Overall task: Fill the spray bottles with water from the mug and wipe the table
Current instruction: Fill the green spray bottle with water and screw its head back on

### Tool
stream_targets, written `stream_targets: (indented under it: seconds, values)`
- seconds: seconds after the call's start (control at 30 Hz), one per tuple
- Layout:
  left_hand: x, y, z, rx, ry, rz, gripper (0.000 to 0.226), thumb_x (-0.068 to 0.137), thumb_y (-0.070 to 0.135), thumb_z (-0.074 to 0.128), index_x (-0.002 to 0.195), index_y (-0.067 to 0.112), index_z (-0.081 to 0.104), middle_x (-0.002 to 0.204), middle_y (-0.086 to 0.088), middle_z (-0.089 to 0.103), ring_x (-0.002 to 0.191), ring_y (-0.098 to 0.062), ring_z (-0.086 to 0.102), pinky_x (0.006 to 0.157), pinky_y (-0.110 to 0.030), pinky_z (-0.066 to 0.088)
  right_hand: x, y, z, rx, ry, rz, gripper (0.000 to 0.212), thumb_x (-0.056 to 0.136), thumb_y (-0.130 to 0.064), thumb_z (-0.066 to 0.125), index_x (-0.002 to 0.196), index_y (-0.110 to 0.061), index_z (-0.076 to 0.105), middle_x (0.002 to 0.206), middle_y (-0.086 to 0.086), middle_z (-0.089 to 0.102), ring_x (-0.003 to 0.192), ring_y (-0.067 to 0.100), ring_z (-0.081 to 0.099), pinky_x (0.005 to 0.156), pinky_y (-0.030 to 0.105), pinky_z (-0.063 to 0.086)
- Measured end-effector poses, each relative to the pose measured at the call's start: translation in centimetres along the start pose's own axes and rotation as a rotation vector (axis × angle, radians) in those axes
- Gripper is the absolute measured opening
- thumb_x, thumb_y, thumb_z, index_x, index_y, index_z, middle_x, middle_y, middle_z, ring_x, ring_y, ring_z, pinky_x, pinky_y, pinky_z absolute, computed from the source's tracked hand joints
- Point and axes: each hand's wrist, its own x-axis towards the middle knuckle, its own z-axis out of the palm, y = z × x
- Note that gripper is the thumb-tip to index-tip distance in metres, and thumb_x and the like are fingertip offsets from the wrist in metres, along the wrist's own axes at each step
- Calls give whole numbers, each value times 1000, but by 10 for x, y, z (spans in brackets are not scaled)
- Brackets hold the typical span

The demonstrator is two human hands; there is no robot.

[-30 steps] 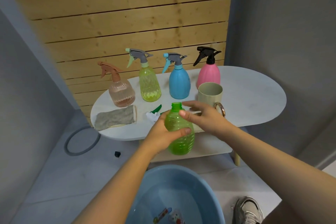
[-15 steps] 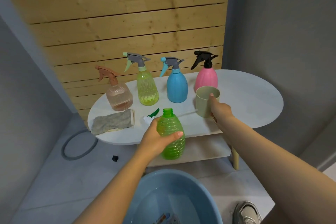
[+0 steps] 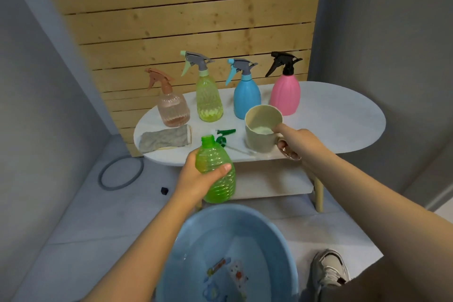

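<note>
My left hand grips an uncapped green bottle upright in front of the white table, above a blue basin. Its green spray head lies on the table just behind it. My right hand holds the beige mug by its handle, thumb on the rim; the mug is tilted a little toward me and pale liquid shows inside. Four capped spray bottles stand at the back: brown, yellow-green, blue, pink. A grey cloth lies at the table's left front.
The blue basin holding water sits on the floor below my hands. A lower shelf runs under the tabletop. My shoe is beside the basin. A grey ring and a small black object lie on the floor at left.
My right hand left the green bottle's neck, took the mug by its handle and lifted it closer, tilting it. My left hand kept hold of the green bottle.
</note>
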Motion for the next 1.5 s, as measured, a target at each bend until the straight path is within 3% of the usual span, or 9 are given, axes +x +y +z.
stream_targets:
  seconds: [0.2, 0.27, 0.67, 0.83, 1.03, 1.13, 1.23, 1.3, 1.5]
  values:
    - [-42, -62, -3, -80, 156, -133, 86, 48, 52, 84, 122, 21, 53, 110, -1, 67, 98, -20, 65, 87, -43, 54, -54, 41, 30, -117, -35, -62, 47, 82, -44, 57, 46, -16, 47, 44, -2, 47, 47, 16, 41, 53, 28, 31]
    - [-53, -85, 6, -105, 118, -203, 82, 51, 49, 85, 121, 21, 53, 110, -2, 66, 100, -21, 64, 91, -47, 52, -57, 59, 44, -157, -65, -35, 47, 81, -45, 57, 46, -16, 48, 47, -2, 48, 52, 17, 42, 55, 28, 31]
    - [-45, -139, 14, -31, 164, -136, 72, 68, 24, 83, 127, 26, 42, 117, 6, 56, 105, -14, 56, 87, -29, 46, -23, 137, 81, -267, -58, 48, 45, 80, -48, 54, 51, -13, 51, 64, 7, 54, 64, 25, 47, 63, 33, 37]
    - [-56, -196, 21, 88, 180, -198, 72, 63, 18, 86, 121, 21, 45, 110, 7, 53, 100, -11, 54, 83, -25, 43, -11, 196, 108, -670, -173, 102, 50, 89, -57, 42, 73, -13, 59, 73, 5, 57, 77, 26, 52, 77, 33, 38]
    - [-65, -266, 33, 209, 206, -318, 60, 49, 32, 87, 96, 24, 50, 102, 0, 58, 99, -23, 59, 83, -37, 52, -10, 240, 148, -1184, -289, -67, 53, 96, -48, 24, 57, -19, 43, 59, -3, 46, 74, 22, 49, 99, 39, 25]
    - [-70, -285, 36, 265, 196, -349, 50, 52, 35, 84, 90, 33, 53, 97, 5, 57, 104, -27, 55, 92, -45, 47, -10, 262, 163, -1436, -263, -219, 43, 97, -33, 33, 57, -20, 42, 53, -4, 41, 66, 22, 46, 91, 38, 25]
    - [-75, -299, 38, 252, 200, -436, 67, 60, 25, 87, 116, 19, 49, 99, 8, 37, 112, -27, 46, 98, -38, 42, -8, 283, 176, -1646, -271, -302, 29, 90, -20, 47, 61, -20, 49, 54, -6, 38, 59, 20, 39, 71, 38, 15]
    - [-79, -308, 39, 217, 221, -478, 78, 59, 26, 88, 124, 16, 45, 109, 1, 35, 112, -26, 47, 96, -33, 42, -6, 295, 181, -1696, -261, -353, 30, 89, -17, 48, 60, -22, 43, 55, -6, 37, 55, 17, 33, 73, 36, 18]
    - [-84, -323, 40, 177, 275, -460, 85, 42, 52, 82, 115, 23, 49, 110, -5, 55, 104, -28, 57, 90, -46, 49, -7, 313, 191, -1613, -375, -496, 23, 92, -14, 42, 103, -24, 60, 104, -3, 59, 94, 21, 56, 98, 34, 26]
